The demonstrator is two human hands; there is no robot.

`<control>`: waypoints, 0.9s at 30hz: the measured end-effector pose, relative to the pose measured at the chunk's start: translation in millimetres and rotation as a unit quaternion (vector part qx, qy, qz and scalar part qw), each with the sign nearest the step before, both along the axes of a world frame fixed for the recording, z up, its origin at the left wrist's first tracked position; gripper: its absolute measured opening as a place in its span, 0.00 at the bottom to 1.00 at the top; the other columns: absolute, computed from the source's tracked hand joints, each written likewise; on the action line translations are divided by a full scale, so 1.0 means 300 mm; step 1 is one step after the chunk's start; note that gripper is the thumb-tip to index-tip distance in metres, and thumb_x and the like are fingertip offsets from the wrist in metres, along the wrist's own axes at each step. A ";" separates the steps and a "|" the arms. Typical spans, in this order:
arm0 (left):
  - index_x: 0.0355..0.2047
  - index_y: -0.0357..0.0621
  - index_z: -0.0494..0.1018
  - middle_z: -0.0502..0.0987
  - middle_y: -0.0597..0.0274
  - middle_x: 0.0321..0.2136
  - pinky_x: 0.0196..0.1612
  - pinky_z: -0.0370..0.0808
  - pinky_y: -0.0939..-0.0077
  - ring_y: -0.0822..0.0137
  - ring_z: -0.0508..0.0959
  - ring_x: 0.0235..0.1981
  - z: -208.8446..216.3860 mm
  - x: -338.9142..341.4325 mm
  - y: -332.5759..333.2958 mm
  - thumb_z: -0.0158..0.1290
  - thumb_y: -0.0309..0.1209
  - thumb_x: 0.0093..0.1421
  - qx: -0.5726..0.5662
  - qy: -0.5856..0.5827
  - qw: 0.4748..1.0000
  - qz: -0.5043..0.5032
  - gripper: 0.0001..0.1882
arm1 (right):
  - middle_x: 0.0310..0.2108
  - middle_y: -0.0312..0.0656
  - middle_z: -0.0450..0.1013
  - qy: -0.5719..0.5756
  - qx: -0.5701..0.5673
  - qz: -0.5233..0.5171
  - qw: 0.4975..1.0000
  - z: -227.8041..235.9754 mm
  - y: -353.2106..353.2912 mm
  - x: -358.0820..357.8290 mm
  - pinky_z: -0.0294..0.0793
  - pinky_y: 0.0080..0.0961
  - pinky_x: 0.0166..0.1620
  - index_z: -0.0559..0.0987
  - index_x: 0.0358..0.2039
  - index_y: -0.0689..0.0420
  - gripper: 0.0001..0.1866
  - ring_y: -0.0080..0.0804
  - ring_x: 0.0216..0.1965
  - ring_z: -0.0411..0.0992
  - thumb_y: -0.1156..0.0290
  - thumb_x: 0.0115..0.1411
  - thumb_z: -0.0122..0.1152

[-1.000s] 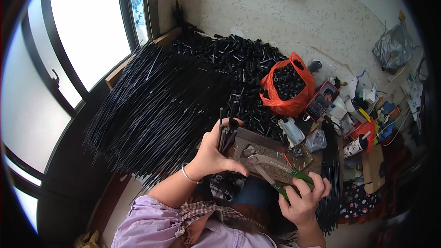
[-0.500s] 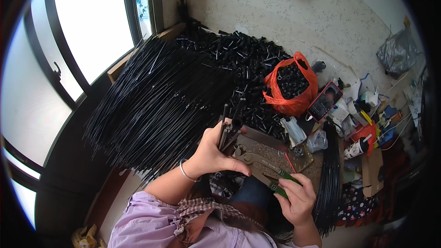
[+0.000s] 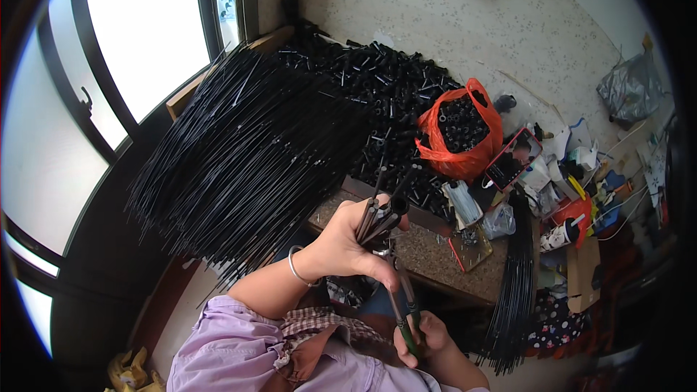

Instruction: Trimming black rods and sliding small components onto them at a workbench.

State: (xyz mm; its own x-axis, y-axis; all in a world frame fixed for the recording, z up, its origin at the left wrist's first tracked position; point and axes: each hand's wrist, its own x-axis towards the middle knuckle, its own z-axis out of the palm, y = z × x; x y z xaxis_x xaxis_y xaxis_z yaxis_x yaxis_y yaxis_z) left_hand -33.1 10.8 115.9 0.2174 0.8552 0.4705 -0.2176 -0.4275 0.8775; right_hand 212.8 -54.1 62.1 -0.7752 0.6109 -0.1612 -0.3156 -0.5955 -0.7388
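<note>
My left hand [image 3: 347, 239] is closed round a small bundle of thin black rods [image 3: 372, 219] and a wider black tube [image 3: 396, 205], whose round mouth faces up. My right hand [image 3: 430, 335] grips the green handles of metal pliers [image 3: 404, 297], which now stand nearly upright below the left hand. The jaws of the pliers meet the lower end of the bundle under my left thumb, partly hidden there. Beyond my left hand lies a large heap of long thin black rods [image 3: 239, 167]. Many short black tubular pieces [image 3: 385, 87] are piled behind it.
An orange plastic bag [image 3: 435, 138] holds more black pieces. Near it lie a phone [image 3: 514, 158], a clear plastic bag [image 3: 499, 222] and a patterned cup [image 3: 559, 236]. A speckled tabletop [image 3: 435, 261] stretches before me. Another bundle of black rods [image 3: 512, 297] hangs over its right edge.
My right hand has moved down and left, swinging the pliers from a slanted to a near-upright position. My left hand with the rods has shifted slightly right and turned.
</note>
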 end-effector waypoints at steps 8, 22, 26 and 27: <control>0.34 0.37 0.69 0.73 0.65 0.21 0.27 0.69 0.84 0.80 0.71 0.22 0.022 0.001 0.004 0.70 0.39 0.32 0.105 0.110 0.983 0.104 0.32 | 0.26 0.43 0.71 -0.422 0.650 -0.295 0.559 0.086 0.094 -0.067 0.68 0.27 0.27 0.66 0.46 0.62 0.24 0.37 0.22 0.69 0.80 0.45 0.58; 0.30 0.39 0.69 0.67 0.71 0.17 0.22 0.62 0.85 0.81 0.65 0.20 0.039 0.009 0.001 0.70 0.40 0.33 0.086 0.083 0.992 0.044 0.28 | 0.25 0.45 0.70 -0.402 0.688 -0.338 0.501 0.083 0.108 -0.087 0.69 0.30 0.30 0.66 0.43 0.64 0.23 0.40 0.23 0.69 0.78 0.45 0.60; 0.31 0.38 0.69 0.67 0.71 0.17 0.22 0.61 0.85 0.81 0.64 0.20 0.030 -0.005 0.010 0.70 0.43 0.31 0.062 0.032 0.997 0.017 0.32 | 0.23 0.48 0.72 -0.399 0.523 -0.169 0.734 0.137 0.033 -0.039 0.71 0.28 0.28 0.71 0.35 0.66 0.11 0.37 0.20 0.72 0.76 0.50 0.57; 0.31 0.37 0.69 0.67 0.71 0.17 0.22 0.62 0.84 0.81 0.64 0.20 0.019 -0.006 0.018 0.71 0.43 0.30 0.069 0.034 0.997 0.002 0.32 | 0.23 0.48 0.72 -0.398 0.524 -0.166 0.734 0.129 0.031 -0.038 0.71 0.28 0.28 0.71 0.35 0.66 0.11 0.37 0.20 0.72 0.76 0.50 0.57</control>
